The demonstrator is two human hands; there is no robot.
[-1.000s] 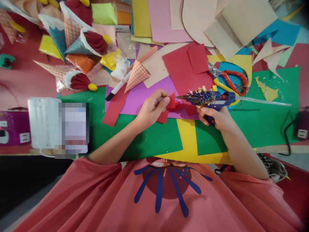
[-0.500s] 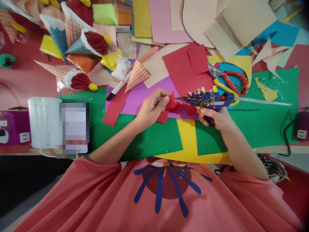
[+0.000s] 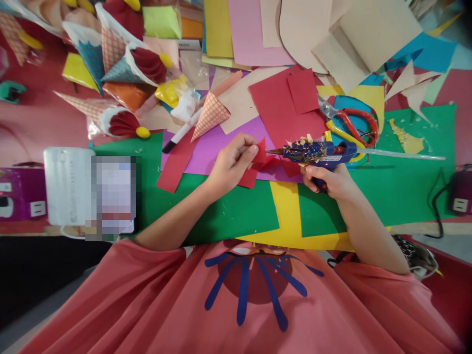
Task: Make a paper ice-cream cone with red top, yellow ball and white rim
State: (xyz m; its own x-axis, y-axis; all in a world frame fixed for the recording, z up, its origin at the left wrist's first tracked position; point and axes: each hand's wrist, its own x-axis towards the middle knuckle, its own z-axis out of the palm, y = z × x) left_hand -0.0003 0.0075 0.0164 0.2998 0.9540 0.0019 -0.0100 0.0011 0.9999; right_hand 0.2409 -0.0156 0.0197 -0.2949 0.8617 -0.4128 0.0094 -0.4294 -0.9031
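My left hand (image 3: 236, 160) pinches a small folded piece of red paper (image 3: 261, 151) between thumb and fingers. In my right hand (image 3: 324, 179) is a blue hot glue gun (image 3: 317, 151), its body crusted with bits of dried glue. The gun's nozzle points left, at the edge of the red paper; I cannot tell whether they touch. A long clear glue stick (image 3: 401, 154) sticks out of its back end. More red paper pieces (image 3: 249, 178) lie under my left hand, on purple paper (image 3: 206, 160).
Red-handled scissors (image 3: 357, 123) lie beyond the glue gun. A checkered paper cone (image 3: 212, 117) and a marker (image 3: 180, 132) sit beyond my left hand. Several finished cones (image 3: 138, 64) fill the far left. A phone (image 3: 116, 196) rests at the left. Green sheets (image 3: 236, 211) cover the near table.
The glue gun's nozzle has shifted very slightly along the edge of the red paper. Both hands otherwise keep their place and their hold.
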